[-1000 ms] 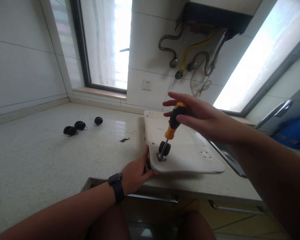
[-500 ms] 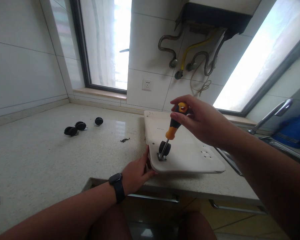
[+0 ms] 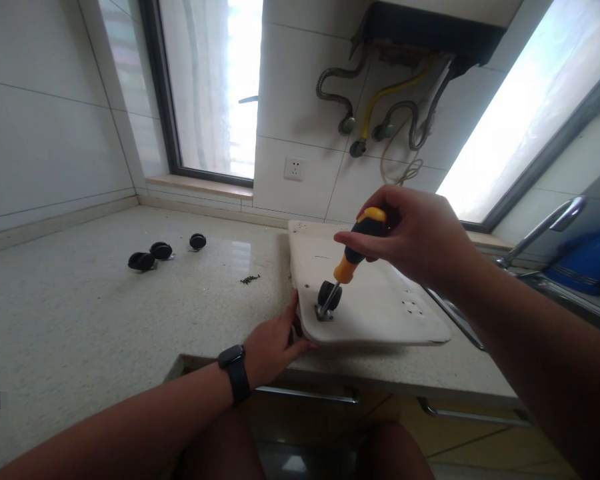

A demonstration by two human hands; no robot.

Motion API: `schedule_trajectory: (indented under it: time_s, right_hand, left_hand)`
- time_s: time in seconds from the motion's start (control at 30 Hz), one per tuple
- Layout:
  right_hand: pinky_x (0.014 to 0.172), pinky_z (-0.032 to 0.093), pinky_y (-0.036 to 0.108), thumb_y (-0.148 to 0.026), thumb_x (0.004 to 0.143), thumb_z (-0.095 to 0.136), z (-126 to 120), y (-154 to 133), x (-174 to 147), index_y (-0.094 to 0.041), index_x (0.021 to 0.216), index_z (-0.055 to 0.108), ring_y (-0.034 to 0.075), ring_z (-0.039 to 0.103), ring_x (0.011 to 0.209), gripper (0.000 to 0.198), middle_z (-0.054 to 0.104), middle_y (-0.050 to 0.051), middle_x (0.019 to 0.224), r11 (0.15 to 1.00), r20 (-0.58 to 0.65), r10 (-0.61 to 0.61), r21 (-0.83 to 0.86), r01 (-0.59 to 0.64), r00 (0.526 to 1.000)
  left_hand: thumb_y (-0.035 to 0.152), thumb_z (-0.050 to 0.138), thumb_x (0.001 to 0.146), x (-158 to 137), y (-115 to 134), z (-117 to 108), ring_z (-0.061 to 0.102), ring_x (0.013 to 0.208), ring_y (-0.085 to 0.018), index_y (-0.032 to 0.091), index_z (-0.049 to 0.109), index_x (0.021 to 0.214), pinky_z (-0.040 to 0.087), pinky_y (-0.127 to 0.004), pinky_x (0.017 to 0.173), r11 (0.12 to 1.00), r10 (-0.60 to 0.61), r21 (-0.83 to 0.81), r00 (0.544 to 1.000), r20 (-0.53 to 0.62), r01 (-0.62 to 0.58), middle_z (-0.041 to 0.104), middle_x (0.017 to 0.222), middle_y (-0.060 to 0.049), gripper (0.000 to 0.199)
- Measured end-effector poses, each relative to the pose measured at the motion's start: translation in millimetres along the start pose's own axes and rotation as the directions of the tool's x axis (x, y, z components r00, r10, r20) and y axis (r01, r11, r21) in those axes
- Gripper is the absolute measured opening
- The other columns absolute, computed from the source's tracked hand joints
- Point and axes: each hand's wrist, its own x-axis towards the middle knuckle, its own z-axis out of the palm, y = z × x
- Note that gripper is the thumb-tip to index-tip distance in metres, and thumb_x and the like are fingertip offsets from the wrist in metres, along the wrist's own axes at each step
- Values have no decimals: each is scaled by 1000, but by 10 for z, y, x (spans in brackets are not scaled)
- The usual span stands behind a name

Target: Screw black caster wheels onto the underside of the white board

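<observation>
A screw is being driven at the caster (image 3: 329, 295) on the board (image 3: 380, 307): screwdriver (image 3: 353, 257) gripped by right hand (image 3: 415, 243) fingers; left hand (image 3: 275, 343) fingers pinch the board's edge. Steady downward pressure seems needed.

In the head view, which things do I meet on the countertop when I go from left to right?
Three loose black caster wheels → small pile of screws → left hand → white board → right hand gripping the screwdriver → faucet.
</observation>
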Motion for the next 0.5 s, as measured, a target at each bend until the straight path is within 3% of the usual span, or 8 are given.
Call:
schedule_trajectory:
  time_s: [0.13, 0.23, 0.3, 0.4, 0.5]
  right_hand:
    - [73, 60, 53, -62, 78, 75, 31, 7, 3, -23, 106, 71, 31, 71, 84, 48, 74, 9, 90, 997, 19, -13, -70, 15, 1000]
    - [92, 58, 54, -48, 93, 62, 10, 59, 7, -28, 133, 63, 30, 71, 107, 44, 71, 10, 126, 986, 170, -126, 132, 104, 977]
    - [101, 56, 51, -41, 95, 60, -27, 91, 13, -31, 141, 57, 28, 67, 118, 47, 63, 9, 141, 944, 248, -223, 295, 146, 943]
    - [101, 57, 48, -40, 92, 66, -78, 105, 25, -29, 140, 60, 27, 69, 116, 49, 68, 8, 134, 901, 291, -272, 412, 136, 917]
    - [90, 62, 47, -46, 84, 76, -81, 81, 28, -25, 124, 70, 26, 73, 99, 46, 76, 7, 110, 940, 235, -168, 330, 83, 957]
  left_hand:
    - [64, 50, 97, -4, -21, 8, 67, 90, -29, 23, -6, 166, 52, -46, 80, 1000, 19, -7, 1000, -9, -19, 71, 116, -13, 98]
    - [64, 52, 97, -2, -50, 20, 68, 97, -31, 25, -7, 166, 52, -47, 84, 999, 34, -19, 999, -8, -34, 71, 119, -13, 98]
    - [63, 52, 96, -2, -52, 22, 68, 95, -31, 24, -7, 166, 52, -47, 83, 1000, 26, -17, 1000, -5, -26, 72, 116, -13, 99]
    - [64, 52, 96, -2, -30, 15, 68, 87, -30, 20, -4, 166, 51, -46, 79, 1000, 1, -3, 1000, -4, -1, 73, 111, -13, 99]
    - [63, 54, 95, 3, -6, 9, 68, 93, -31, 20, -3, 166, 51, -47, 82, 1000, -2, -20, 1000, 1, 2, 72, 115, -14, 101]
